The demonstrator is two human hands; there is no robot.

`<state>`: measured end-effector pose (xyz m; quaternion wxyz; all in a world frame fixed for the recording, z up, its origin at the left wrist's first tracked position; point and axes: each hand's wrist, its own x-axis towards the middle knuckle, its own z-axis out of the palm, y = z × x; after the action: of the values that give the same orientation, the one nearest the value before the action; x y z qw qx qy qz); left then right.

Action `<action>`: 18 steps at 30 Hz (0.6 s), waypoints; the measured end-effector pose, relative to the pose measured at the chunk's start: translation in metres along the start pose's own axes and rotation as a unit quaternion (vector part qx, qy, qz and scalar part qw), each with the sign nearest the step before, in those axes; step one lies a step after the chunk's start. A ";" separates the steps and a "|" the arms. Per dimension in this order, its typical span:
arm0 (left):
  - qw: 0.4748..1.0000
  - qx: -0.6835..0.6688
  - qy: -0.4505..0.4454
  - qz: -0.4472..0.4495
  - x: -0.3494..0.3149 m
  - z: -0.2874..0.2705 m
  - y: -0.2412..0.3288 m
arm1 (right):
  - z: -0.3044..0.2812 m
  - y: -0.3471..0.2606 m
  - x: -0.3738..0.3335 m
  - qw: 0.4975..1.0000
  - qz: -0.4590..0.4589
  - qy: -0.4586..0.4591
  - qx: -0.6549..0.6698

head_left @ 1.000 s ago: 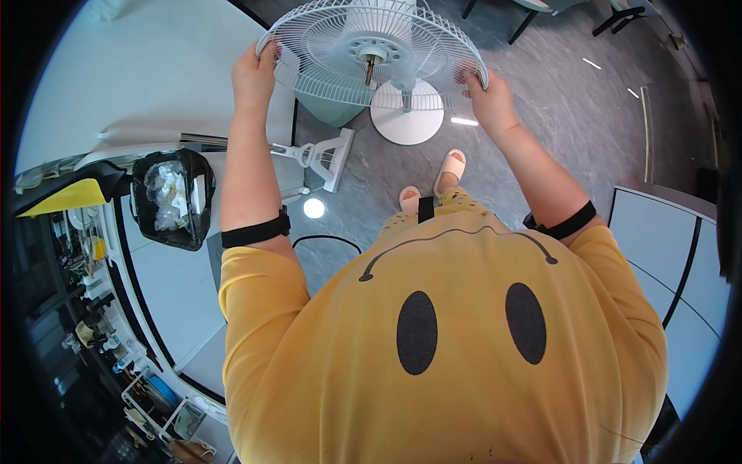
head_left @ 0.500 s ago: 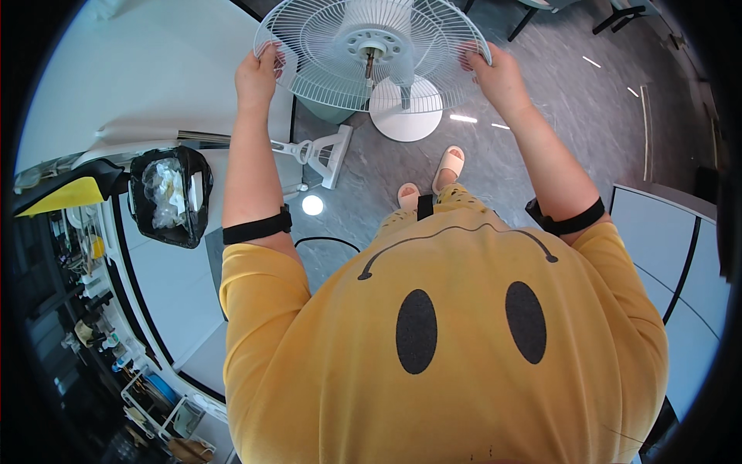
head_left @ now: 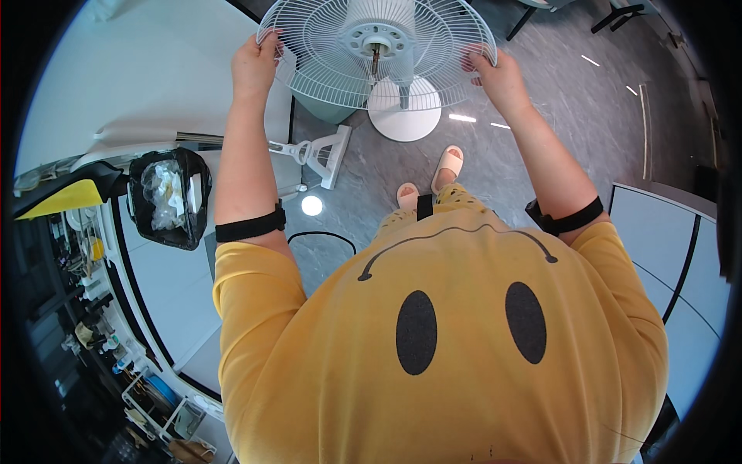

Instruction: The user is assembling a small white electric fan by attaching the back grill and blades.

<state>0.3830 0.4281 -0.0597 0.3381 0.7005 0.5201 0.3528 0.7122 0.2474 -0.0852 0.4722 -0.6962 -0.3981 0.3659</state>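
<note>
A white wire fan grille (head_left: 317, 81) is at the top of the head view, around the motor shaft (head_left: 376, 58) of a standing fan. My left hand (head_left: 255, 63) grips its left rim, with the fingers curled round the wires. On the right rim, my right hand (head_left: 498, 77) holds on in the same way, thumb on the near side. No blades show on the bare shaft. Below the grille the fan's round white base (head_left: 413, 120) rests on the floor. The top of the grille is cut off by the picture's edge.
A bin with a black bag (head_left: 171, 197) and rubbish in it stands left of my left forearm. Near it, a white flat-headed floor mop (head_left: 332, 157) lies by a white counter (head_left: 154, 77). Chair legs (head_left: 618, 17) show at the far right, and a pale cabinet (head_left: 657, 232) stands at the right.
The grille has turned and shifted slightly to the right, its left side rising a little. My left hand has moved slightly up and left; both hands keep their grip.
</note>
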 end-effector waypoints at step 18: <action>0.969 0.080 0.041 0.231 -0.018 0.001 0.071 | 0.006 0.008 0.004 0.979 -0.125 0.094 -0.130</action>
<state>0.4148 0.3940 -0.0028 0.1689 0.8114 0.3839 0.4071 0.7100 0.2514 -0.0952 0.4551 -0.7277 -0.4797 0.1820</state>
